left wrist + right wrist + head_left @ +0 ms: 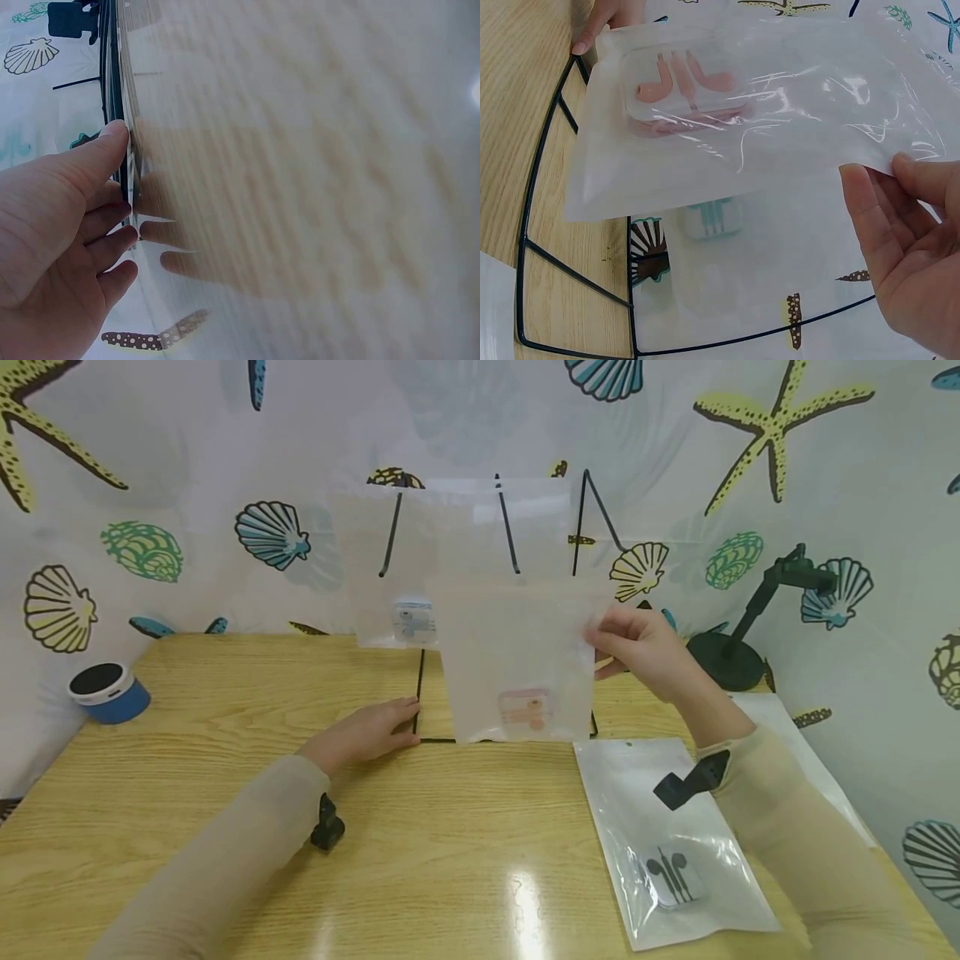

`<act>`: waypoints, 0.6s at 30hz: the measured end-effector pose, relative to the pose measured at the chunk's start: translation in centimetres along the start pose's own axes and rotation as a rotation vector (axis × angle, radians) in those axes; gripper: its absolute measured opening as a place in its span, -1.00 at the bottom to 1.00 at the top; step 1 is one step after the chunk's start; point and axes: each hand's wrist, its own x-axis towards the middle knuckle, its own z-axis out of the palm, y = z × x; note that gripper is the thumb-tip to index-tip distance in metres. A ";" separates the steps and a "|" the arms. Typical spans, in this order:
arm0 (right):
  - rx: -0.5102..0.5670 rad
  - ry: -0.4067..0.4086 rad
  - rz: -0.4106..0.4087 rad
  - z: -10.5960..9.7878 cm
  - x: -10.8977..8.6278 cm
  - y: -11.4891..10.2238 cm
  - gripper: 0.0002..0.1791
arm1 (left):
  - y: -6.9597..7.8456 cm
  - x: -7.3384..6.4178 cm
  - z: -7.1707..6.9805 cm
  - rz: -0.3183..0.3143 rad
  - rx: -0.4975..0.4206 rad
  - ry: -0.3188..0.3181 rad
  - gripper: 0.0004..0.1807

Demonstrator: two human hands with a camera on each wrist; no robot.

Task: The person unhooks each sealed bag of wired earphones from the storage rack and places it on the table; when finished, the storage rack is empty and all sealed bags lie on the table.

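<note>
A translucent white pouch with pink earphones in its lower part hangs in front of a black wire rack. My right hand pinches this pouch by its right edge. Its upper edge is right at the tip of the rack's middle prong. Behind and to the left, another pouch with blue earphones hangs at the left prong. My left hand grips the rack's base at its front left corner, thumb against the dark wire.
A glossy white pouch with dark earphones lies on the wooden table at the right, near another white sheet. A black stand is at the back right, a blue and white round container at the far left.
</note>
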 end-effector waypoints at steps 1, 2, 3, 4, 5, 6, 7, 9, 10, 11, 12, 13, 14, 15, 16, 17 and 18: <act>0.000 -0.003 0.001 0.0 -0.2 0.0 -0.89 | 0.0 0.0 0.0 0.003 0.004 0.000 -0.30; -0.002 -0.005 0.003 0.0 -0.4 -0.1 -0.87 | 0.0 0.0 0.0 0.007 0.007 0.001 -0.30; -0.005 -0.008 0.005 0.0 -0.5 -0.1 -0.85 | 0.0 0.0 0.0 0.011 0.011 0.002 -0.30; -0.006 -0.009 0.009 0.1 -0.8 0.0 -0.82 | 0.0 0.0 0.0 0.014 0.015 0.002 -0.30; -0.007 -0.008 0.011 0.1 -1.0 0.0 -0.80 | 0.0 0.0 0.0 0.016 0.014 0.003 -0.30; -0.008 -0.006 0.017 0.1 -1.2 0.1 -0.79 | 0.0 0.0 0.0 0.017 0.012 0.005 -0.30; -0.006 -0.005 0.022 0.2 -1.4 0.2 -0.79 | 0.0 0.0 0.0 0.016 0.011 0.006 -0.30; -0.002 -0.005 0.028 0.4 -1.8 0.5 -0.80 | 0.0 0.0 0.0 0.011 0.009 0.005 -0.30; 0.003 -0.005 0.033 0.5 -2.0 0.6 -0.81 | 0.0 0.0 0.0 0.008 0.009 0.004 -0.30; 0.009 -0.008 0.035 0.5 -2.2 0.7 -0.82 | 0.0 -0.1 0.0 0.005 0.007 0.002 -0.30; 0.016 -0.010 0.041 0.6 -2.4 0.9 -0.82 | 0.0 -0.1 0.0 0.003 0.008 0.001 -0.30; 0.025 -0.014 0.045 0.7 -2.6 1.0 -0.82 | 0.0 -0.1 0.0 0.002 0.008 -0.001 -0.30; 0.028 -0.015 0.053 0.8 -2.8 1.2 -0.82 | 0.0 -0.1 0.0 0.002 0.009 -0.002 -0.30; 0.031 -0.017 0.063 0.9 -3.0 1.3 -0.82 | 0.0 -0.1 0.0 0.004 0.010 -0.001 -0.30; 0.037 -0.017 0.073 1.0 -3.2 1.4 -0.82 | 0.0 -0.1 0.0 0.005 0.013 -0.001 -0.30; 0.047 -0.019 0.083 1.0 -3.4 1.6 -0.83 | 0.0 -0.1 0.0 0.007 0.015 0.000 -0.30; 0.062 -0.020 0.097 1.1 -3.6 1.7 -0.83 | 0.0 -0.1 0.0 0.010 0.018 0.002 -0.30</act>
